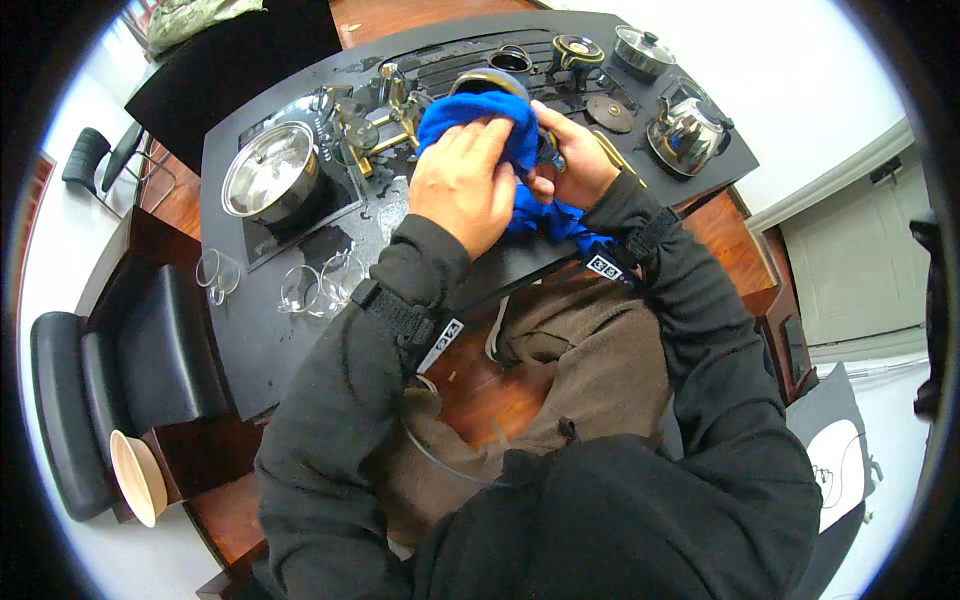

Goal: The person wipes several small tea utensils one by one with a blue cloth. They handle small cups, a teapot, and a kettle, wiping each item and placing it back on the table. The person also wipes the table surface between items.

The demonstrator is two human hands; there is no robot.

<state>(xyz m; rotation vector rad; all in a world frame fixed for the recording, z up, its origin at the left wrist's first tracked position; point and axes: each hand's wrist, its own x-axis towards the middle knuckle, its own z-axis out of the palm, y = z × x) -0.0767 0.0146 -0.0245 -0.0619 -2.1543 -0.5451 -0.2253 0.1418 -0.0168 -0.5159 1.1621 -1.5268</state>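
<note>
My left hand (465,180) presses a blue cloth (480,112) against a dark, gold-rimmed vessel (491,77), most of which the cloth and fingers hide. On its other side, my right hand (576,156) grips the vessel near a patterned dark part, perhaps its handle. More of the blue cloth hangs below my hands at the table edge. Just beyond them stand a dark cup (510,60) and a patterned dark pot (577,51) with gold trim. A round dark lid (610,115) lies to the right of these.
A lidded steel pot (270,172) stands on a black hob at the left, with several glass cups (300,289) nearer me. Gold-handled glassware (356,135) is behind. A steel kettle (686,131) and a glass-lidded pan (643,54) stand at the right. Water wets the dark table (247,360).
</note>
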